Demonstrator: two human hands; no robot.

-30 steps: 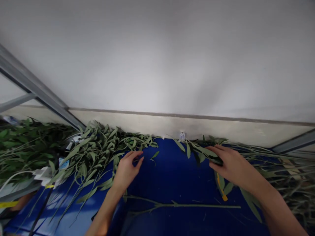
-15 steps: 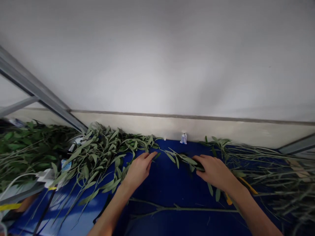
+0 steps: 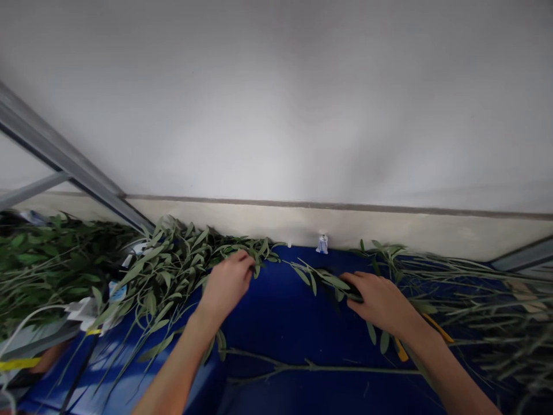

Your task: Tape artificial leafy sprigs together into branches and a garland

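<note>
My left hand (image 3: 227,282) reaches into a heap of narrow grey-green leafy branches (image 3: 168,271), its fingers curled over the leaves at the heap's right end. My right hand (image 3: 375,301) is closed around a thin leafy sprig (image 3: 317,278), which stretches left across the blue sheet (image 3: 276,311). A long, almost bare green stem (image 3: 315,368) lies on the sheet below both hands. A yellow strip (image 3: 401,349) shows just under my right wrist.
A darker green leaf pile (image 3: 52,259) lies at far left, and a bundle of long stems (image 3: 488,305) at right. White packaging (image 3: 82,308) sits by the sheet's left side. A small bottle (image 3: 322,244) stands against the white wall (image 3: 276,115). A metal strut (image 3: 64,150) runs upper left.
My left hand has moved up and left from the blue sheet into the leafy heap. My right hand stays nearly still, after moving left earlier with the sprig.
</note>
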